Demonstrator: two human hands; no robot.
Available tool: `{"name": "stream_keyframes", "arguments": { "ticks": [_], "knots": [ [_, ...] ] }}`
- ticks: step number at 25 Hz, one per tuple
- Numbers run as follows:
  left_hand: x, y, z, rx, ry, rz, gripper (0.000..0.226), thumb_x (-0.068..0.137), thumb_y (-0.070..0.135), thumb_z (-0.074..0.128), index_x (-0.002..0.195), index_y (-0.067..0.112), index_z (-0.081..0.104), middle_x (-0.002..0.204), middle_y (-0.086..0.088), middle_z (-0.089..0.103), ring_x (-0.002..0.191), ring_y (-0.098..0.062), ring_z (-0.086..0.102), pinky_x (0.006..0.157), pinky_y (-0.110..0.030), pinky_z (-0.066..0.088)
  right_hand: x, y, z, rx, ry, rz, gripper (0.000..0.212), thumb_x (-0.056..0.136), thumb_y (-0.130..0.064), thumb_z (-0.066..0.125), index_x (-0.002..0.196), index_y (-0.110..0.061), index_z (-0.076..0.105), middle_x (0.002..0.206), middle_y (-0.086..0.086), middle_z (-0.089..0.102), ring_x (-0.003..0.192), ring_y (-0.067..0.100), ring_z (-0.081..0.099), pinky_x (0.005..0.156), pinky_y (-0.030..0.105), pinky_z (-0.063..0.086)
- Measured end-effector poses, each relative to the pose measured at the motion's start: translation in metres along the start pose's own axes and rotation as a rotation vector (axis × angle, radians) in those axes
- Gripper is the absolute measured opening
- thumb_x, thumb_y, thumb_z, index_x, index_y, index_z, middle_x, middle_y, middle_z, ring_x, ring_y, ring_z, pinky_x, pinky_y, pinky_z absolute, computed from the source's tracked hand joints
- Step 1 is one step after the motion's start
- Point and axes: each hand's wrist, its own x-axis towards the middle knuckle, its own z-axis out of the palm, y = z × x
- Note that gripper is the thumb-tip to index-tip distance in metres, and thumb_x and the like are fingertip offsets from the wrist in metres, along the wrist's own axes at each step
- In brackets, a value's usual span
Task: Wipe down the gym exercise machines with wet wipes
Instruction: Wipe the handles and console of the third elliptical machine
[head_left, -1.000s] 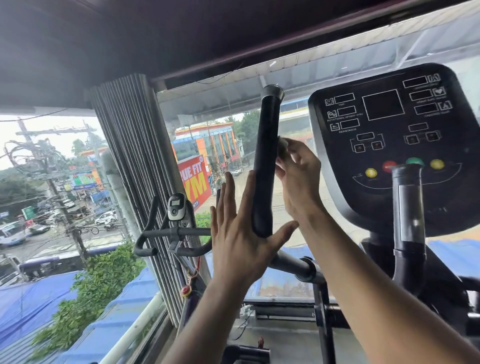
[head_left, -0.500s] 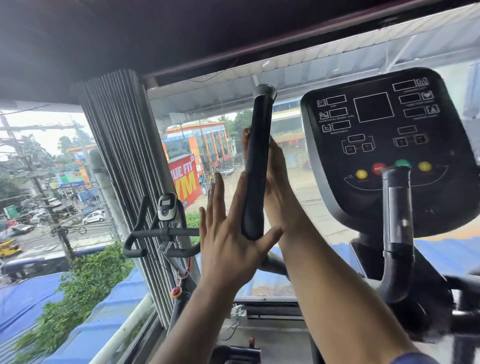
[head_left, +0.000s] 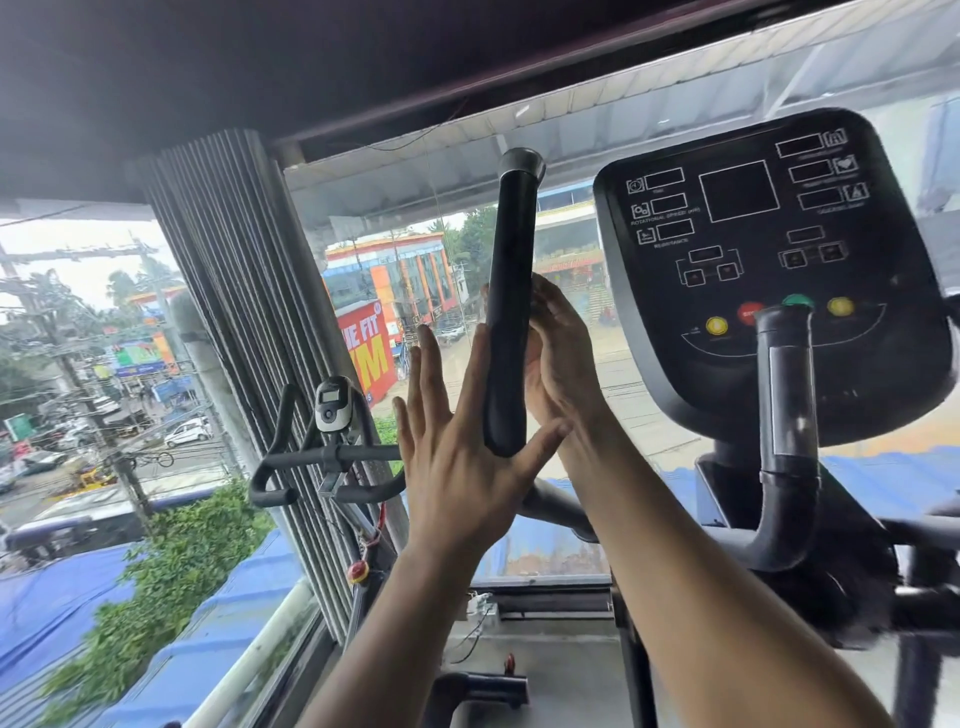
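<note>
The upright handlebar grip (head_left: 509, 322) looks like matt black foam or rubber, smooth, capped by a duller grey plastic end (head_left: 521, 161). The console (head_left: 769, 270) is black plastic with a slight sheen, its yellow, red and green buttons (head_left: 717, 326) glossy. The inner handle (head_left: 787, 405) is black with a shinier, metal-looking band. The window glass (head_left: 639, 374) is clear and smooth. The folded blinds (head_left: 244, 291) are grey, ribbed and matt.

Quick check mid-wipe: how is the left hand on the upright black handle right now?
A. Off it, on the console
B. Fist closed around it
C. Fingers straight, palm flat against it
C: the left hand lies flat against the upright black handle, fingers extended upward.
</note>
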Motion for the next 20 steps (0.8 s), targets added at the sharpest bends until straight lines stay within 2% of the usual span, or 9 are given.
{"name": "stream_keyframes", "arguments": {
  "ticks": [2, 4, 8, 11, 13, 15, 18, 20],
  "knots": [
    [0.001, -0.004, 0.001, 0.006, -0.006, 0.000, 0.097, 0.080, 0.096, 0.034, 0.162, 0.055, 0.002, 0.173, 0.012, -0.018, 0.161, -0.014, -0.012, 0.126, -0.064, 0.014, -0.020, 0.000, -0.002, -0.020, 0.008, -0.018, 0.026, 0.096, 0.007, 0.057, 0.122, 0.002, 0.057, 0.097, 0.009, 0.066, 0.084, 0.019, 0.065, 0.076, 0.026, 0.054],
    [0.002, -0.005, 0.002, -0.006, 0.009, 0.005, 0.099, 0.078, 0.097, 0.034, 0.162, 0.055, 0.001, 0.173, 0.011, -0.017, 0.161, -0.014, -0.012, 0.126, -0.064, 0.014, -0.047, 0.001, -0.006, -0.081, 0.031, 0.001, 0.019, 0.097, 0.005, 0.060, 0.116, 0.002, 0.058, 0.092, 0.004, 0.068, 0.079, 0.014, 0.067, 0.072, 0.024, 0.054],
    [0.004, -0.006, 0.001, -0.039, -0.020, -0.003, 0.105, 0.074, 0.101, 0.031, 0.163, 0.051, 0.003, 0.172, 0.014, -0.021, 0.160, -0.013, -0.014, 0.126, -0.064, 0.013, -0.077, -0.013, -0.021, -0.289, -0.017, -0.008, 0.003, 0.093, -0.003, 0.068, 0.094, -0.004, 0.065, 0.087, 0.006, 0.069, 0.079, 0.021, 0.067, 0.078, 0.029, 0.056],
    [0.005, -0.008, -0.001, -0.076, -0.053, 0.024, 0.104, 0.076, 0.100, 0.029, 0.164, 0.050, 0.005, 0.172, 0.014, -0.022, 0.160, -0.012, -0.017, 0.126, -0.065, 0.011, -0.070, -0.026, -0.016, -0.412, 0.048, -0.133, 0.006, 0.093, -0.006, 0.071, 0.099, -0.006, 0.070, 0.093, 0.010, 0.073, 0.088, 0.024, 0.072, 0.083, 0.034, 0.058],
    [0.007, -0.013, -0.004, -0.132, -0.075, 0.062, 0.097, 0.083, 0.096, 0.025, 0.165, 0.047, 0.008, 0.173, 0.012, -0.021, 0.159, -0.012, -0.019, 0.126, -0.065, 0.007, -0.069, -0.028, -0.007, -0.445, 0.100, -0.204, 0.009, 0.094, -0.006, 0.069, 0.102, -0.009, 0.073, 0.097, 0.007, 0.075, 0.092, 0.021, 0.073, 0.083, 0.031, 0.059],
    [0.010, -0.021, -0.009, -0.185, -0.098, 0.074, 0.090, 0.088, 0.092, 0.019, 0.165, 0.045, 0.014, 0.173, 0.013, -0.019, 0.158, -0.009, -0.020, 0.127, -0.063, 0.003, -0.080, -0.023, -0.005, -0.491, 0.110, -0.191, 0.010, 0.095, -0.005, 0.067, 0.099, -0.012, 0.073, 0.094, 0.003, 0.077, 0.090, 0.018, 0.074, 0.081, 0.028, 0.057],
    [0.018, -0.032, -0.017, -0.198, -0.131, 0.105, 0.081, 0.091, 0.089, 0.014, 0.162, 0.051, 0.019, 0.172, 0.020, -0.016, 0.158, -0.007, -0.018, 0.127, -0.064, 0.001, -0.110, -0.018, -0.020, -0.591, 0.043, -0.153, 0.007, 0.095, -0.005, 0.068, 0.100, -0.007, 0.072, 0.092, 0.008, 0.078, 0.090, 0.022, 0.076, 0.083, 0.029, 0.059],
    [0.024, -0.038, -0.021, -0.209, -0.151, 0.139, 0.076, 0.093, 0.086, 0.014, 0.161, 0.053, 0.022, 0.172, 0.021, -0.013, 0.159, -0.006, -0.016, 0.126, -0.065, 0.003, -0.123, -0.022, -0.033, -0.660, -0.031, -0.138, 0.010, 0.096, 0.000, 0.065, 0.101, -0.006, 0.071, 0.095, 0.012, 0.077, 0.092, 0.027, 0.076, 0.087, 0.036, 0.060]
  ]
}}
